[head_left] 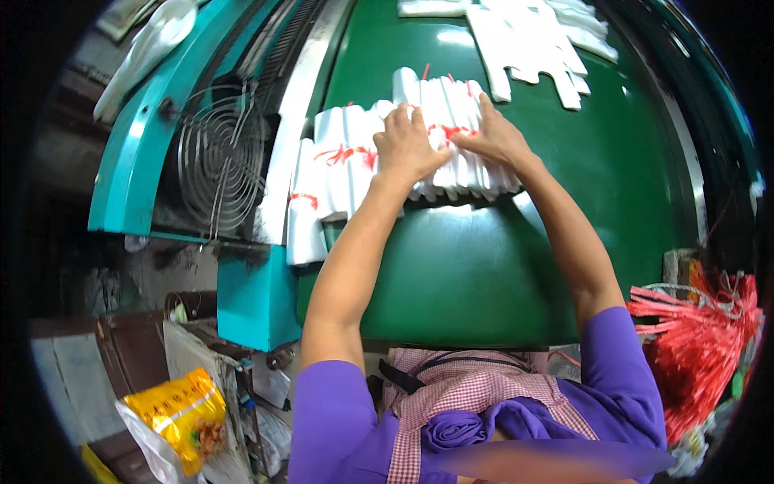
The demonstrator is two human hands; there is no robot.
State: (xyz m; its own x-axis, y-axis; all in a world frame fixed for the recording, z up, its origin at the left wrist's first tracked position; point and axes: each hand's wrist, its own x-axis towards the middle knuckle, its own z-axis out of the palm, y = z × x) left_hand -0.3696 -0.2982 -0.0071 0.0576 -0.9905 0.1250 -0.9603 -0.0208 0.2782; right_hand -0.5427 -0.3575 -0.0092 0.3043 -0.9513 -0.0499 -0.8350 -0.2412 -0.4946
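Observation:
A row of white rolled plastic bag bundles, tied round with red strips, lies side by side across the green work surface. My left hand rests on the middle of the row, fingers stretched away from me and thumb spread to the right. At the right end, my right hand lies over the rolls, its thumb reaching left and its index finger extended; its other fingers are partly hidden. A red tie shows between my two thumbs. Both hands touch the rolls without clearly closing round one.
More white plastic bags lie at the far end. Along the left runs a turquoise machine frame with a round wire fan guard. Red plastic strips hang at the right. A yellow package sits lower left.

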